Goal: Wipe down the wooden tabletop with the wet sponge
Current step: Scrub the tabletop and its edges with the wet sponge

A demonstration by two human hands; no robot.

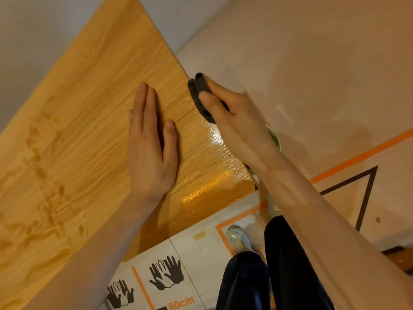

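1. Sponge (199, 97), a dark grey soft pad folded over on itself, sat at the right-hand edge of the orange-brown wood-grain desk (89, 90), partly hanging past that edge over the floor.
2. The right hand (225, 108) was clamped on the sponge, thumb on top and fingers curled round its far side; how much of the pad actually touched the wood was hard to judge, since the hand covered most of it.
3. The left hand (149, 139) lay flat on the desk, fingers straight and together, holding nothing, just beside the sponge.
4. A glossy wet patch (218, 136) shone along the edge near the right wrist, with another sheen nearer the front corner; the left part of the desk looked dull and blotchy.
5. Risk: with the sponge riding the rim, a stroke outward would likely slide it off the edge and drip water onto the pale floor (312, 63) marked with orange tape (362, 154).
6. Risk: the bracing left palm rested near wet wood, so it might slip or smear the wiped area.
7. Risk: the far-left blotchy stretch could be missed if strokes stayed at this edge.
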